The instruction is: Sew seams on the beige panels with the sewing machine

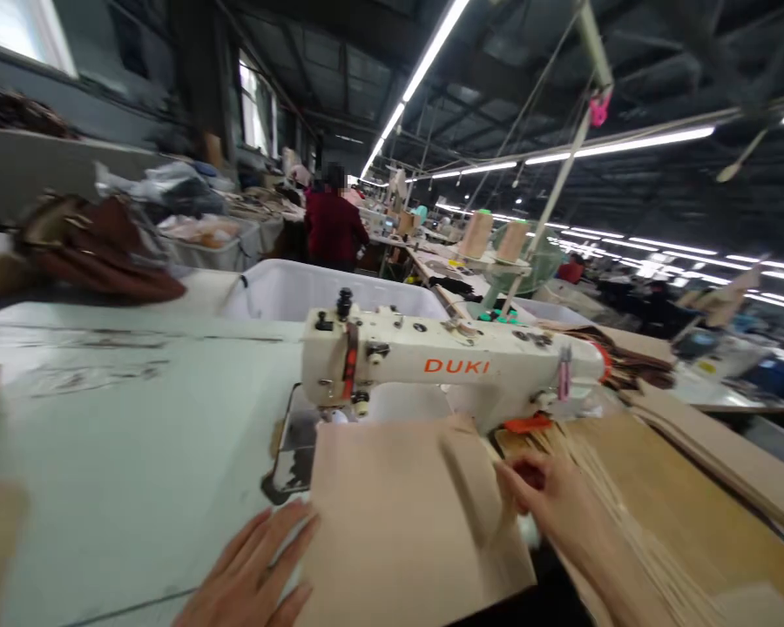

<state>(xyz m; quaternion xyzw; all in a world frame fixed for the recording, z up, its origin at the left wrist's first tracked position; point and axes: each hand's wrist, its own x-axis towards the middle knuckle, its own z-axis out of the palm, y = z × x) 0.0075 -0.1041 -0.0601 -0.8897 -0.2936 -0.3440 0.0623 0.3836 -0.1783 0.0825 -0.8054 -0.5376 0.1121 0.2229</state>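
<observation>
A flat beige panel [392, 522], leather or fabric, lies in front of the white sewing machine [392, 357] marked DUKI. The panel's far edge reaches close to the needle area, which is partly hidden. My left hand [254, 566] rests flat with fingers spread, its fingertips at the panel's left edge. A narrow, motion-blurred beige strip [463, 488] stands up along the right part of the panel. My right hand [555, 501] is closed, thumb and fingers pinching the strip's right-hand side; exactly where it grips is blurred.
Thin cords [618, 514] lie on a tan sheet [666, 479] at the right, beside stacked panels [725, 453]. Behind the machine stands a white bin [280, 292]. Thread cones [476, 235] rise beyond. A brown bag [104, 248] sits at the far left; a person [333, 222] works farther back.
</observation>
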